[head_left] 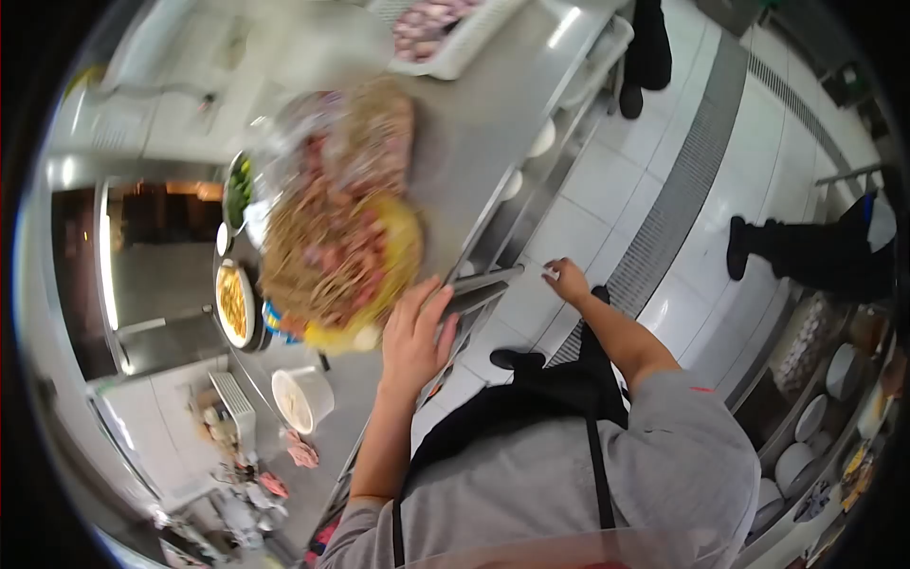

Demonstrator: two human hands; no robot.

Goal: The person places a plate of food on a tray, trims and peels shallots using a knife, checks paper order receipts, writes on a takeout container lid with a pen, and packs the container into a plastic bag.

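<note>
A: Where was the pile (318, 266)?
B: On the steel surface (455, 142), ahead of the left hand (411, 339). Clear plastic (275, 156) lay over its far end.

A: How far along did it look?
B: Partway, my read. Strands (299, 245), pink bits (370, 235) and yellow stuff (406, 232) sat in one heap, so bringing them together looked done. Each showed as its own patch, so not evenly blended. Far end half wrapped. Blur hid finer detail.

A: Left fingers (417, 302)?
B: Slightly apart, clamped on nothing I could see. Right by the pile's near edge; couldn't tell if touching.

A: Right hand (572, 283)?
B: Out over the floor (701, 313), well apart from the pile. Fingers curled, pale speck (550, 273) at the tips. Couldn't tell if it was gripped.

A: Around it?
B: Orange strips (232, 303) and greens (240, 190) beyond the pile, white tub (320, 394) off to the left, tray (464, 59) of purplish pieces on the other side. Two other people's legs (648, 47) over on the tiles.
</note>
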